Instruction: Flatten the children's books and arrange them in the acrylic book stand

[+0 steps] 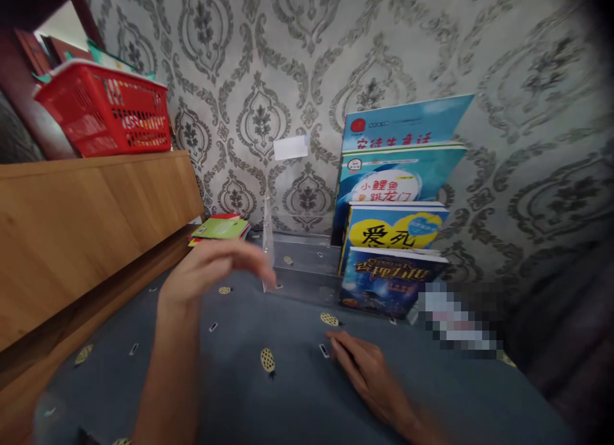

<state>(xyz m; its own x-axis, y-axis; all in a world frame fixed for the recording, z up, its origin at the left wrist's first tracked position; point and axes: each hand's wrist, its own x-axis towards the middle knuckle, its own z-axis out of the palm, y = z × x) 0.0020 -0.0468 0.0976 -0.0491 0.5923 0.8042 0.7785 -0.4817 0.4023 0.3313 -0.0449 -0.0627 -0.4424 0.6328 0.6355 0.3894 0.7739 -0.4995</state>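
Observation:
My left hand (pixel 217 266) hangs in the air over the left part of the bed-like blue-grey surface, fingers stretched and bent downward, holding nothing visible. Its fingertips come close to the left side panel of a clear tiered stand (pixel 307 285). On the stand's right half, several books rise in steps: a dark blue book (pixel 386 285) in front, a blue and yellow book (pixel 398 224) behind it, then a teal book (pixel 407 170) and a taller blue book (pixel 407 122). My right hand (pixel 362 365) rests on the cloth in front of the books, its fingers loosely extended, with nothing seen in them.
A small pile of books (pixel 223 227) lies behind my left hand. At left, a red basket (pixel 110 109) stands on a wooden ledge (pixel 105 221). A white label (pixel 290 148) shows against the patterned wall. A pixelated object (pixel 455 323) lies right of the stand.

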